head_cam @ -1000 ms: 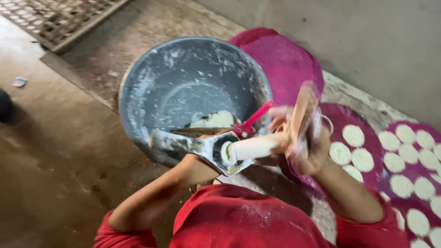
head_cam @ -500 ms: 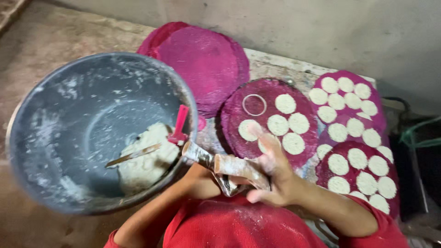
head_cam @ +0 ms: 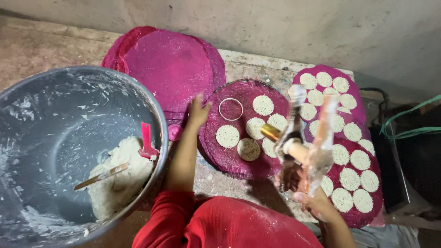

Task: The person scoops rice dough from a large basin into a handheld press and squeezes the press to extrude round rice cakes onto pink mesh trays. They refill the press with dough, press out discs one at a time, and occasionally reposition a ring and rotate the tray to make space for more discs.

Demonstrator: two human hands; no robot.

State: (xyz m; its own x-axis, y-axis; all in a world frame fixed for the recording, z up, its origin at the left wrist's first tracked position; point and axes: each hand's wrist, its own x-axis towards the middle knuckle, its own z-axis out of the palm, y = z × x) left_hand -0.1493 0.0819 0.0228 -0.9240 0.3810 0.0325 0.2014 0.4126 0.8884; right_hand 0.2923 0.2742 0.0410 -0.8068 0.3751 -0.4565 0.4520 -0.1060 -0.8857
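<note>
Since the earlier frame the left hand [head_cam: 198, 111] has let go of the tool and gone forward; the view has swung right, so the grey metal basin [head_cam: 158, 120] now sits at the left edge, partly cut off. Left arm is stretched out, hand flat with fingers spread, resting on the near-left rim of the round magenta woven mat [head_cam: 239, 165], just beside the thin metal ring [head_cam: 230, 109]; it grips nothing. Right hand [head_cam: 308, 193] is raised near the camera, fingers closed around the flour-dusted press tool with pale wooden handle [head_cam: 301, 147]. Tool and hand are motion-blurred, so the exact shape and finger placement are hard to make out. Its long axis runs roughly upright, tilted slightly, head up over the mats. White dough discs [head_cam: 263, 105] lie on the mat. Dough lump [head_cam: 120, 177] sits in the basin with a red scraper [head_cam: 147, 140] stuck in it.
</note>
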